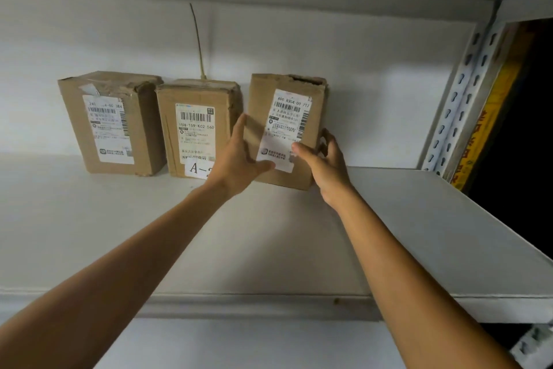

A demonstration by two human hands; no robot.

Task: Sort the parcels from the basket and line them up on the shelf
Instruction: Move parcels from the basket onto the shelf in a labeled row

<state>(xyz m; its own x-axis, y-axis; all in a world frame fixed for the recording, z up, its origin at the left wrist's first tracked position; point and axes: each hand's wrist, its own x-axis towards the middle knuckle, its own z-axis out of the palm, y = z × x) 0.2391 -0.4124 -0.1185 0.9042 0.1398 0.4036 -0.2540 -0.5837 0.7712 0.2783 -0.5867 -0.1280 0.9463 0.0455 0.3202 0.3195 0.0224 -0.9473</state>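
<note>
Three cardboard parcels with white shipping labels stand upright at the back of the white shelf (269, 249). The left parcel (110, 123) and the middle parcel (196, 126) stand side by side against the back wall. The right parcel (287, 117) leans slightly, and both hands hold it. My left hand (239, 159) grips its left side, thumb across the lower front. My right hand (326, 165) grips its right edge, thumb on the label and fingers curled behind. The basket is out of view.
A small tag reading "A-" sticks to the base of the middle parcel. A thin stick (197, 42) runs up the back wall. A perforated metal upright (460, 93) bounds the shelf on the right, with a yellow sign (490, 129) beyond it.
</note>
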